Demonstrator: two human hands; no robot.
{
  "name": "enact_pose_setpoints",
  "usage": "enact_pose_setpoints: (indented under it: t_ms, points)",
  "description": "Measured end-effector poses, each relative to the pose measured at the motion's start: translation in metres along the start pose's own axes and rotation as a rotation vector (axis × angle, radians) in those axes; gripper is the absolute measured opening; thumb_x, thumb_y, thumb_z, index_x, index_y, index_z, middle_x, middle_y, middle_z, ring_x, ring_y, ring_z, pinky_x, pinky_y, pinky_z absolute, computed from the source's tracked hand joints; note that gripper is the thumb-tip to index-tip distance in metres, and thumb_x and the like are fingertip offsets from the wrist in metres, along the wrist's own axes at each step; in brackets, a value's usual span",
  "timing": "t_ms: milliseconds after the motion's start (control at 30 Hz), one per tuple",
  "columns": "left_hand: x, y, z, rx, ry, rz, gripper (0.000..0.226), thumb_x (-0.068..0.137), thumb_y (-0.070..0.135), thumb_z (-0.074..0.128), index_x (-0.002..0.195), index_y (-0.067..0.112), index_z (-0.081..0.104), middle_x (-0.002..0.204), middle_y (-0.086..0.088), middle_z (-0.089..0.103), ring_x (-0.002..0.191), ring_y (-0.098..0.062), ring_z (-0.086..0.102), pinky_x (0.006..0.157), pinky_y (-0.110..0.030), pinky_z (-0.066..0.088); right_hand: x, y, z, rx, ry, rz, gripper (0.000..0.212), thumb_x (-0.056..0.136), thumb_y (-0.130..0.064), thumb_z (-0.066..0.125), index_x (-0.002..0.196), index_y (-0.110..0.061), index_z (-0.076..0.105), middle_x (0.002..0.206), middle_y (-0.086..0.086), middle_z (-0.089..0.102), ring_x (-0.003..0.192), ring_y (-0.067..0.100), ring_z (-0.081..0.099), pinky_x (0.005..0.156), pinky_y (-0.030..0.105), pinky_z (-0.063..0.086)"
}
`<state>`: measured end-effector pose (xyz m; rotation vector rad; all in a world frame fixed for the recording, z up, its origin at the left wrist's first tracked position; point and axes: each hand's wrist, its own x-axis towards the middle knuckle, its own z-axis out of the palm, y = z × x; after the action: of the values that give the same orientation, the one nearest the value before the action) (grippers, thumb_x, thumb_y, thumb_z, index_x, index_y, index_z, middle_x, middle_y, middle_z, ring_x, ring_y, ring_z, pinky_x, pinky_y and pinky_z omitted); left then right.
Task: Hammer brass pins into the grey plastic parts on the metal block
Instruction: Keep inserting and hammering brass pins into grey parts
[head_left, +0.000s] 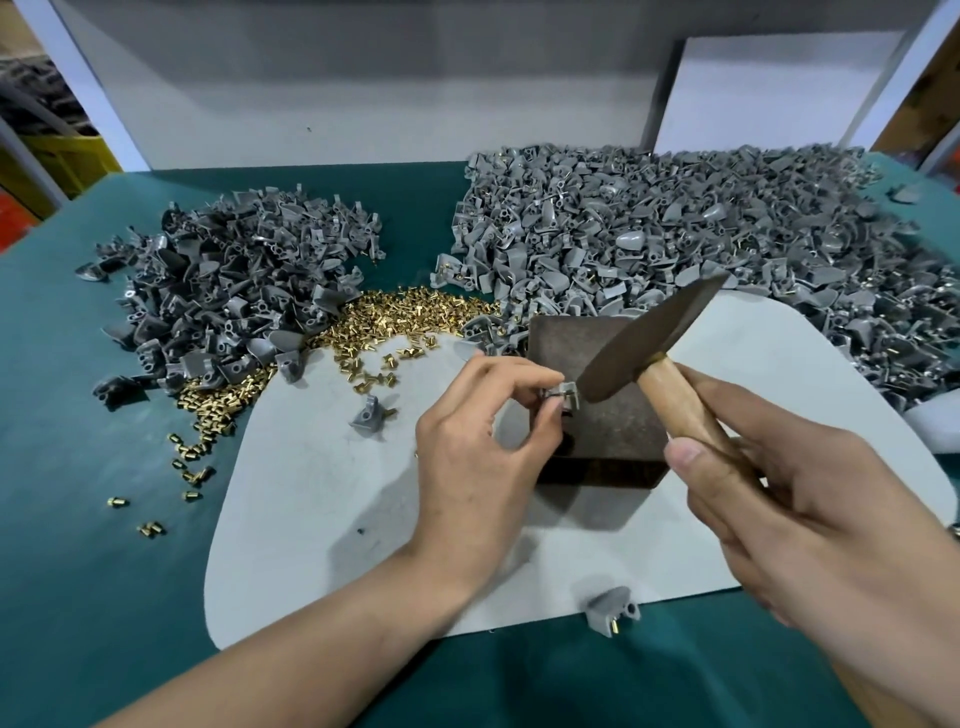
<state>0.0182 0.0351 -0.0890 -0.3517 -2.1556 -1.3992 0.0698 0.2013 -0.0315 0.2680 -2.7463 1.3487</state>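
Teal-green covering spreads over the counter (78, 571), with a pale grey rounded mat (311, 519) laid on it beneath both hands and a white panel (311, 78) standing beyond them. The left hand (478, 452) pinches a small grey plastic part (566, 393) between thumb and curled fingertips, holding it on top of a dark brown rusty metal block (613, 431) that sits on the mat between the two hands. The right hand (810, 509) is wrapped around the pale wooden handle of a hammer (644, 343); its dark, flat, wedge-shaped steel head slants up and away, its lower end right beside the pinched part. Whether steel touches plastic cannot be told. Beyond the left hand, a heap of small brass pins (395, 317) spreads across mat and covering. Farther out on that side lies a dark pile of grey plastic parts (234, 280); beyond the right hand a larger, lighter pile of grey parts (675, 223), some showing brass pins, reaches the counter's far edge. One loose grey part (370, 415) lies on the mat just left of the left hand; another (613, 608) rests at the mat's near edge between the forearms.
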Motion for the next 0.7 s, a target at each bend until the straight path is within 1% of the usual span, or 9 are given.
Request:
enact_pose_setpoints:
  t_ms: [100, 200, 333, 400, 467, 533, 567, 633, 700]
  points:
    - [0.001, 0.001, 0.000, 0.003, 0.000, -0.009, 0.018, 0.077, -0.002, 0.075, 0.092, 0.008, 0.072, 0.085, 0.002, 0.066, 0.078, 0.002, 0.057, 0.075, -0.007, 0.043, 0.001, 0.001, 0.002, 0.015, -0.023, -0.003, 0.042, 0.080, -0.046, 0.045, 0.122, -0.048, 0.050, 0.049, -0.006, 0.048, 0.037, 0.011, 0.039, 0.037, 0.013, 0.027]
    - [0.001, 0.001, -0.001, 0.000, -0.006, -0.012, 0.016, 0.078, 0.001, 0.075, 0.092, 0.008, 0.072, 0.085, 0.003, 0.065, 0.078, 0.000, 0.058, 0.074, -0.007, 0.043, 0.001, 0.002, 0.006, 0.042, -0.025, -0.001, 0.044, 0.080, -0.046, 0.044, 0.124, -0.046, 0.050, 0.049, -0.008, 0.050, 0.038, 0.009, 0.041, 0.038, 0.012, 0.029]
    - [0.001, 0.001, -0.001, -0.029, -0.021, -0.039, 0.015, 0.080, 0.004, 0.073, 0.093, 0.010, 0.072, 0.086, 0.004, 0.066, 0.080, 0.001, 0.059, 0.074, -0.007, 0.044, 0.004, 0.003, 0.006, 0.162, 0.038, -0.004, 0.036, 0.083, -0.039, 0.047, 0.117, -0.038, 0.058, 0.058, -0.023, 0.057, 0.048, -0.006, 0.054, 0.041, 0.004, 0.034]
    - [0.000, 0.001, 0.000, -0.079, -0.031, -0.059, 0.013, 0.081, 0.005, 0.072, 0.092, 0.012, 0.071, 0.085, 0.003, 0.068, 0.081, -0.002, 0.062, 0.075, -0.012, 0.048, 0.005, 0.002, 0.004, 0.184, 0.067, 0.010, 0.033, 0.083, -0.038, 0.047, 0.114, -0.039, 0.058, 0.056, -0.017, 0.056, 0.045, -0.001, 0.052, 0.040, 0.005, 0.033]
    - [0.000, 0.001, 0.000, -0.149, -0.060, -0.114, 0.012, 0.082, 0.007, 0.072, 0.091, 0.015, 0.070, 0.086, 0.005, 0.070, 0.083, -0.006, 0.065, 0.081, -0.027, 0.054, 0.004, 0.001, -0.001, 0.147, 0.064, 0.012, 0.032, 0.082, -0.042, 0.046, 0.112, -0.042, 0.057, 0.053, -0.005, 0.051, 0.036, 0.008, 0.043, 0.037, 0.009, 0.029]
    - [0.000, 0.001, 0.000, -0.164, -0.107, -0.169, 0.006, 0.082, 0.014, 0.072, 0.087, 0.017, 0.071, 0.093, 0.012, 0.070, 0.093, -0.005, 0.064, 0.094, -0.039, 0.051, 0.003, 0.000, -0.007, 0.090, 0.027, -0.003, 0.040, 0.080, -0.051, 0.045, 0.117, -0.038, 0.054, 0.049, -0.001, 0.046, 0.032, 0.011, 0.036, 0.033, 0.015, 0.026]
    - [0.001, 0.001, 0.000, -0.160, -0.130, -0.201, 0.004, 0.081, 0.019, 0.072, 0.085, 0.020, 0.071, 0.099, 0.016, 0.068, 0.101, -0.003, 0.061, 0.097, -0.040, 0.048, 0.003, -0.002, -0.009, 0.059, 0.007, -0.007, 0.047, 0.077, -0.057, 0.044, 0.118, -0.036, 0.053, 0.048, -0.001, 0.045, 0.031, 0.012, 0.034, 0.032, 0.015, 0.025]
    - [0.002, 0.000, 0.000, -0.167, -0.150, -0.270, 0.003, 0.079, 0.023, 0.073, 0.080, 0.025, 0.072, 0.110, 0.023, 0.061, 0.115, -0.001, 0.052, 0.100, -0.036, 0.044, 0.004, -0.004, -0.015, -0.014, -0.013, 0.001, 0.058, 0.071, -0.064, 0.038, 0.118, -0.032, 0.051, 0.047, 0.000, 0.045, 0.031, 0.013, 0.035, 0.032, 0.017, 0.024]
    - [0.003, -0.002, 0.000, -0.189, -0.162, -0.309, 0.005, 0.078, 0.023, 0.075, 0.077, 0.027, 0.072, 0.115, 0.028, 0.056, 0.120, 0.001, 0.046, 0.102, -0.034, 0.041, 0.006, -0.009, -0.020, -0.109, -0.017, -0.017, 0.060, 0.070, -0.065, 0.033, 0.121, -0.038, 0.048, 0.049, -0.001, 0.050, 0.034, 0.016, 0.040, 0.032, 0.019, 0.025]
